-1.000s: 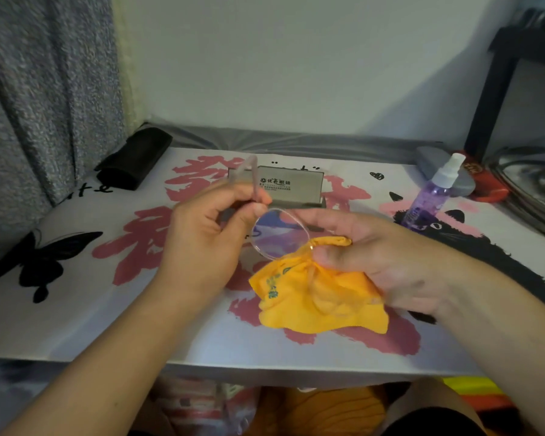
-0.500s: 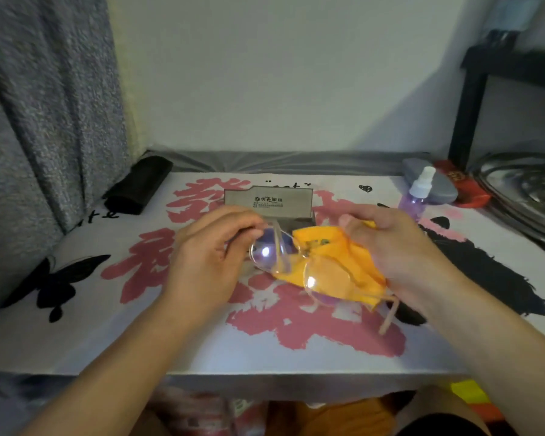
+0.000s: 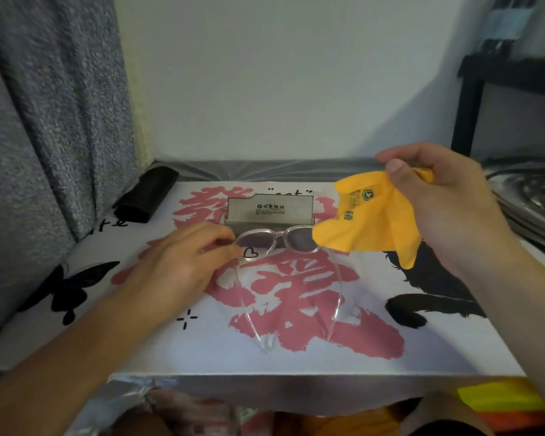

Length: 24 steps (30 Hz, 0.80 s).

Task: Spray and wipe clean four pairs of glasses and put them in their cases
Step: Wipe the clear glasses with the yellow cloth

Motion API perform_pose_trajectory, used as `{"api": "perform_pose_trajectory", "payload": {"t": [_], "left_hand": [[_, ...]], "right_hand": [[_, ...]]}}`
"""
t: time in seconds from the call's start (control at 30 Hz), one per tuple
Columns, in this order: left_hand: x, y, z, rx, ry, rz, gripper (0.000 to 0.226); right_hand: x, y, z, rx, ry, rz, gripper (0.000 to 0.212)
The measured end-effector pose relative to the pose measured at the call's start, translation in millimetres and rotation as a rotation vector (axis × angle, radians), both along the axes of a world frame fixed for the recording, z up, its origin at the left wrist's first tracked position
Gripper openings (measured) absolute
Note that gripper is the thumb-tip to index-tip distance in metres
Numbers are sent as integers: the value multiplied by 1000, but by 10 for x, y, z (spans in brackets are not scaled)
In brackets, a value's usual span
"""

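Clear-framed glasses (image 3: 277, 243) rest on the table (image 3: 422, 347) with their temples spread open toward me. My left hand (image 3: 186, 256) pinches the left corner of the frame. My right hand (image 3: 438, 196) is lifted at the right, shut on a crumpled yellow cleaning cloth (image 3: 372, 221) that hangs over the right lens. Just behind the glasses stands an open grey glasses case (image 3: 269, 210) with printed lettering on its lid. A black soft case (image 3: 147, 193) lies at the far left of the table. The spray bottle is hidden behind my right hand.
The table wears a white cover with red characters and black butterfly and cat prints. A grey curtain (image 3: 44, 121) hangs at the left. A metal basin (image 3: 529, 199) and a black shelf frame (image 3: 472, 99) stand at the right. The wall is close behind.
The glasses went from being held between both hands down onto the table with temples open. My right hand lifted the yellow cloth up and to the right, away from the lenses.
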<state>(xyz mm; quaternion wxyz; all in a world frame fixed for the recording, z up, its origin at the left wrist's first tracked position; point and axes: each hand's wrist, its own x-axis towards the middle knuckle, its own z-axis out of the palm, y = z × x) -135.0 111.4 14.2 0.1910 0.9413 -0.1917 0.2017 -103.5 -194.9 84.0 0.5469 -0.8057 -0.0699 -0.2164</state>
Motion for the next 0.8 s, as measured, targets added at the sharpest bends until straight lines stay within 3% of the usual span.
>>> {"api": "perform_pose_trajectory", "payload": {"t": [0.07, 0.1, 0.2, 0.27, 0.33, 0.4, 0.47, 0.53, 0.6, 0.73, 0.8], "left_hand": [[64, 97, -81, 201, -144, -64, 44], [83, 127, -110, 203, -169, -80, 53], [77, 99, -92, 44, -294, -61, 57], [2, -69, 2, -178, -286, -50, 48], [-84, -342, 226, -571, -26, -78, 32], [-149, -590, 452, -906, 414, -273, 55], [-191, -729, 554, -1084, 660, -475, 66], [-251, -792, 657, -1141, 699, -441, 45], [-262, -770, 711, -1155, 610, -362, 23], [-291, -675, 956, -1205, 684, -353, 24], [-271, -653, 1085, -1111, 771, -381, 18]], "right_hand": [[-17, 15, 18, 15, -8, 15, 16], [-21, 15, 29, 24, -8, 23, 16], [-86, 9, 102, 122, 40, 107, 16], [-154, 20, 175, 262, 112, 252, 15], [-229, 85, 255, 420, 193, 427, 16], [-289, 194, 325, 499, 257, 546, 24], [-316, 299, 357, 538, 299, 602, 26], [-324, 335, 368, 589, 338, 616, 25], [-310, 276, 354, 615, 369, 617, 30], [-273, 125, 288, 383, 483, 661, 45], [-295, 156, 251, 267, 593, 792, 58]]}}
